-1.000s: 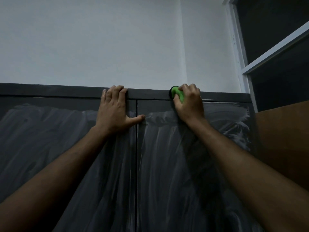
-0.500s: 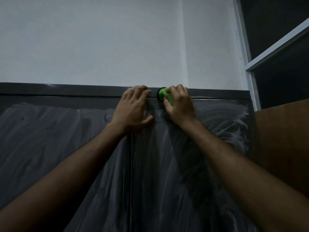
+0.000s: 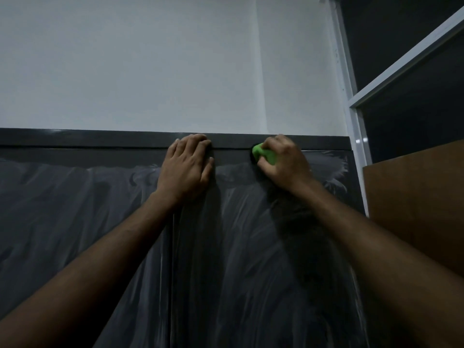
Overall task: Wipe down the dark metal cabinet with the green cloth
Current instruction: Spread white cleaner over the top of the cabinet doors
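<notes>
The dark metal cabinet (image 3: 75, 222) fills the lower half of the view, its two doors streaked with pale wipe marks. My right hand (image 3: 286, 164) is closed around the bunched green cloth (image 3: 265, 154) and presses it against the top of the right door, just under the cabinet's top rail. My left hand (image 3: 187, 167) lies flat on the top of the door seam, fingers curled up to the rail, holding nothing.
A white wall (image 3: 150, 71) rises behind the cabinet. A white-framed dark window (image 3: 401, 71) stands at the upper right. A brown board (image 3: 414, 197) sits right beside the cabinet's right edge.
My right hand slid the green cloth leftward toward the seam, then back to the right along the top of the right door. My left hand stayed by the seam.
</notes>
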